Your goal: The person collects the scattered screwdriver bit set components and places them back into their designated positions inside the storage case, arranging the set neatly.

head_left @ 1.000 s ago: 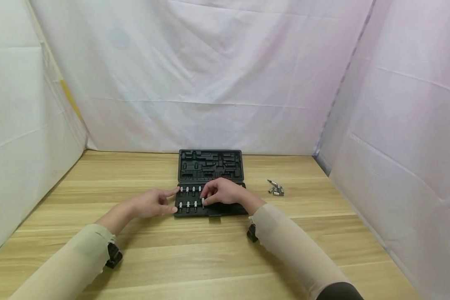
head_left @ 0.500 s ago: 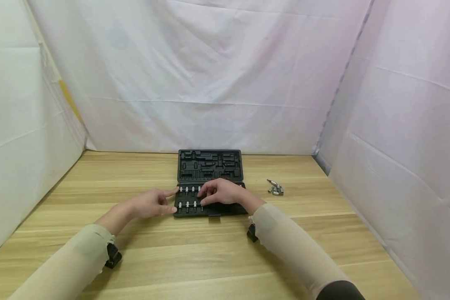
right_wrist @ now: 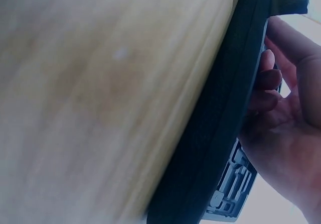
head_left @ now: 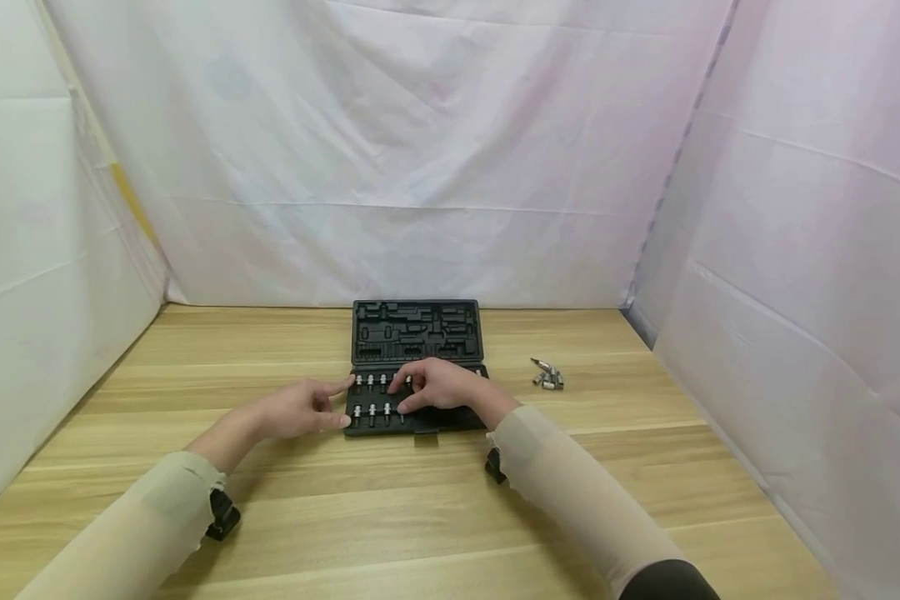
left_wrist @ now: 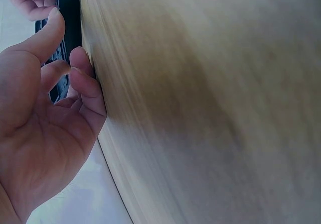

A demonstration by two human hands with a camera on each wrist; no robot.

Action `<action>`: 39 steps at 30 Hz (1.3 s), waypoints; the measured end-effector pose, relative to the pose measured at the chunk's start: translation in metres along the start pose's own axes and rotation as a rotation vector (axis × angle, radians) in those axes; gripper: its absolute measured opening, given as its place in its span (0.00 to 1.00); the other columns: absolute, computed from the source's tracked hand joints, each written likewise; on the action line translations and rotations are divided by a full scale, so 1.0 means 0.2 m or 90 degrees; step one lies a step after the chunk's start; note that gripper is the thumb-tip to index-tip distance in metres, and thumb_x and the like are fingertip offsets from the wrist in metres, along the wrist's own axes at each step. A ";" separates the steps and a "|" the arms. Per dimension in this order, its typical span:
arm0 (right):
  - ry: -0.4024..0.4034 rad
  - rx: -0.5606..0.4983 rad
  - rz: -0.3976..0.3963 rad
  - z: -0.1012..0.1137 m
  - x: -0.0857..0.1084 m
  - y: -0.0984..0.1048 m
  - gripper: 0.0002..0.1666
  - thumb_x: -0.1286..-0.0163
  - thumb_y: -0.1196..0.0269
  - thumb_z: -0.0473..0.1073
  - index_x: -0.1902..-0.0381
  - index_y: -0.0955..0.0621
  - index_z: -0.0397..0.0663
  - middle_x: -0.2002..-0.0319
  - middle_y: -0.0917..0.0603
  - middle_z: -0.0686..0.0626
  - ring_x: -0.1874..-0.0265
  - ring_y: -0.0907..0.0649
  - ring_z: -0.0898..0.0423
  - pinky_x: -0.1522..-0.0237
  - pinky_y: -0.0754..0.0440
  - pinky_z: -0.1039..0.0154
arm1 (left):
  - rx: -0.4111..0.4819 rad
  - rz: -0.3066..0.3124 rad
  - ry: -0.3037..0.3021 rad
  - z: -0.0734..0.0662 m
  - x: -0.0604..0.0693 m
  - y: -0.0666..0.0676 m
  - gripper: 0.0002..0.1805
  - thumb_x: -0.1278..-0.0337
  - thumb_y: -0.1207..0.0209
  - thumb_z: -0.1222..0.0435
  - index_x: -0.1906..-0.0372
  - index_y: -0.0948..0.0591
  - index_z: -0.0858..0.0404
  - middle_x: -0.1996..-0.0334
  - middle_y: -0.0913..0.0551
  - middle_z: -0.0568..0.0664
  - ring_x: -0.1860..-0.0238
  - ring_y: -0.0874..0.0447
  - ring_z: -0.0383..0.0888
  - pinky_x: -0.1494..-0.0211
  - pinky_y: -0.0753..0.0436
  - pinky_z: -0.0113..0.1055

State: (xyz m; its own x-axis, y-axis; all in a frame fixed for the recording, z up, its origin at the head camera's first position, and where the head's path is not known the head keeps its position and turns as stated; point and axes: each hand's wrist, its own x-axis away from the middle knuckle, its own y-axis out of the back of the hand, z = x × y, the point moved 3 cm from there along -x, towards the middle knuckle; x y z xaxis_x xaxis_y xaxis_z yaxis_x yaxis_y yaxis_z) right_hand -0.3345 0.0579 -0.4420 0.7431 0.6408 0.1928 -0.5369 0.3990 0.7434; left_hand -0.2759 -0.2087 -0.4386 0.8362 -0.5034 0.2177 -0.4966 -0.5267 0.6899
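Observation:
A black socket case lies open, its moulded lid at the back and its base in front. Silver bit sockets stand in two rows at the base's left. My left hand touches the base's left edge with extended index finger and thumb; in the left wrist view this hand has its other fingers curled. Over the base, my right hand has thumb and index apart, the thumb at the front row's rightmost bit. The right wrist view shows that hand behind the case's edge, fingertips partly hidden.
Several loose silver bits and sockets lie in a small pile on the wooden table, right of the case. White cloth hangs behind the table and on both sides. A black latch juts from the case's front.
My right thumb and index have parted from the front-row bit they pinched, the index moving left and back. The left hand keeps its place on the case. The head view has shifted slightly.

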 end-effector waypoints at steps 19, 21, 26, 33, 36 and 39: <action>0.017 -0.017 0.010 -0.01 0.02 0.01 0.19 0.22 0.28 0.52 0.36 0.12 0.63 0.67 0.16 0.54 0.71 0.23 0.58 0.64 0.24 0.63 | -0.006 -0.006 0.000 0.00 -0.01 0.01 0.46 0.26 0.30 0.52 0.12 0.38 0.58 0.64 0.17 0.52 0.67 0.27 0.45 0.64 0.23 0.36; 0.022 -0.025 0.004 -0.03 0.03 0.02 0.19 0.22 0.27 0.53 0.37 0.12 0.63 0.65 0.14 0.55 0.70 0.22 0.59 0.63 0.23 0.63 | -0.008 -0.005 0.000 0.01 -0.01 0.01 0.46 0.26 0.30 0.51 0.12 0.38 0.58 0.63 0.16 0.52 0.67 0.26 0.44 0.64 0.22 0.37; 0.041 -0.059 -0.034 -0.07 0.09 0.07 0.16 0.21 0.30 0.54 0.40 0.11 0.60 0.59 0.11 0.55 0.62 0.16 0.57 0.56 0.18 0.60 | -0.005 -0.008 -0.005 0.02 -0.01 0.00 0.47 0.27 0.30 0.52 0.12 0.38 0.59 0.62 0.16 0.52 0.67 0.26 0.44 0.64 0.22 0.35; 0.022 -0.086 -0.122 -0.21 0.26 0.26 0.20 0.20 0.31 0.55 0.38 0.11 0.53 0.47 0.09 0.54 0.49 0.14 0.55 0.44 0.15 0.54 | 0.017 -0.012 0.002 0.01 0.00 0.00 0.47 0.27 0.30 0.53 0.12 0.39 0.58 0.47 0.14 0.67 0.68 0.28 0.44 0.66 0.23 0.34; -0.013 -0.094 -0.161 -0.31 0.33 0.35 0.22 0.20 0.31 0.58 0.37 0.12 0.54 0.45 0.10 0.54 0.45 0.14 0.52 0.40 0.15 0.48 | 0.017 -0.009 0.008 0.01 0.00 0.00 0.48 0.27 0.30 0.52 0.12 0.40 0.57 0.65 0.19 0.54 0.67 0.28 0.45 0.66 0.22 0.34; -0.045 -0.086 -0.195 -0.42 0.41 0.42 0.26 0.20 0.32 0.60 0.36 0.13 0.52 0.42 0.10 0.51 0.41 0.14 0.49 0.36 0.15 0.43 | 0.015 -0.009 0.006 0.01 0.00 0.00 0.48 0.27 0.30 0.52 0.12 0.39 0.57 0.64 0.19 0.52 0.67 0.27 0.45 0.66 0.22 0.34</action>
State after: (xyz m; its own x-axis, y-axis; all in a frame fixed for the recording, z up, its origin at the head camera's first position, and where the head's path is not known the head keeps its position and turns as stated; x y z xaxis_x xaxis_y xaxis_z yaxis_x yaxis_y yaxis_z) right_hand -0.3516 0.1994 -0.4166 0.9016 0.4321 0.0207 -0.3286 0.6529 0.6824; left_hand -0.2751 -0.2096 -0.4398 0.8456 -0.4887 0.2145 -0.4896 -0.5502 0.6765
